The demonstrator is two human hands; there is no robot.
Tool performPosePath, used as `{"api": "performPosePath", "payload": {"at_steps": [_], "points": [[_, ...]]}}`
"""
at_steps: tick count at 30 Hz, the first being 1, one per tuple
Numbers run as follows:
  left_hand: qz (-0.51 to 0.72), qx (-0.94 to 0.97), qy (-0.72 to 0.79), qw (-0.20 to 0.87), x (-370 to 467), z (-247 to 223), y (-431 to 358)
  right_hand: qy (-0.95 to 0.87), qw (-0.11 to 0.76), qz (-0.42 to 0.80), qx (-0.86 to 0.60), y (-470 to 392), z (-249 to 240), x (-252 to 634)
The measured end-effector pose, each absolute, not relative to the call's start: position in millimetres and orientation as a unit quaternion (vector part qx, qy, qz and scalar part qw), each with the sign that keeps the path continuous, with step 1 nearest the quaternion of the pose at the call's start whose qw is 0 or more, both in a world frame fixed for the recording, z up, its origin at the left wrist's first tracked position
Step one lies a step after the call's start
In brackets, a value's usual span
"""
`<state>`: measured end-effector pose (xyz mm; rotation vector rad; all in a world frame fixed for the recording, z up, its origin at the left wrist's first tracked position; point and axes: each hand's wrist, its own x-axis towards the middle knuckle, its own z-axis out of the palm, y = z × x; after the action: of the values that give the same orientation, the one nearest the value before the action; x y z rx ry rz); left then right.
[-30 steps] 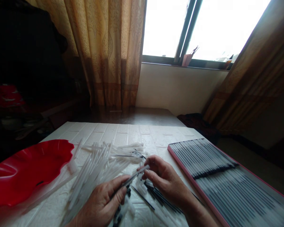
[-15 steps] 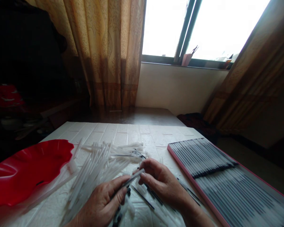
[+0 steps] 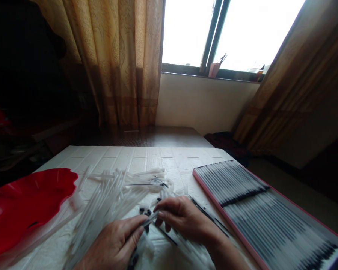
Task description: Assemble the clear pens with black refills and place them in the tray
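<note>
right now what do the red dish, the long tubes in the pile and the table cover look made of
Red dish: likely glossy plastic, given its bright highlights and wavy moulded rim. Tubes: thin translucent plastic, milky, letting light through. Table cover: white embossed brick-pattern sheet, matte, perhaps foam or vinyl; hard to tell.
</note>
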<state>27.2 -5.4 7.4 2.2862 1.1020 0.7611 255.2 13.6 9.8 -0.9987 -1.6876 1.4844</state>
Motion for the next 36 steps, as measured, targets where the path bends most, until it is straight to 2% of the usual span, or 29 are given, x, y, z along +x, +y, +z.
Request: {"api": "performPosePath", "payload": {"at_steps": [36], "points": [[0.271,0.778,0.429,0.371,34.1,4.2,-8.5,-0.581,0.342,0.637,-0.374,15.6,3.4,248.7]]}}
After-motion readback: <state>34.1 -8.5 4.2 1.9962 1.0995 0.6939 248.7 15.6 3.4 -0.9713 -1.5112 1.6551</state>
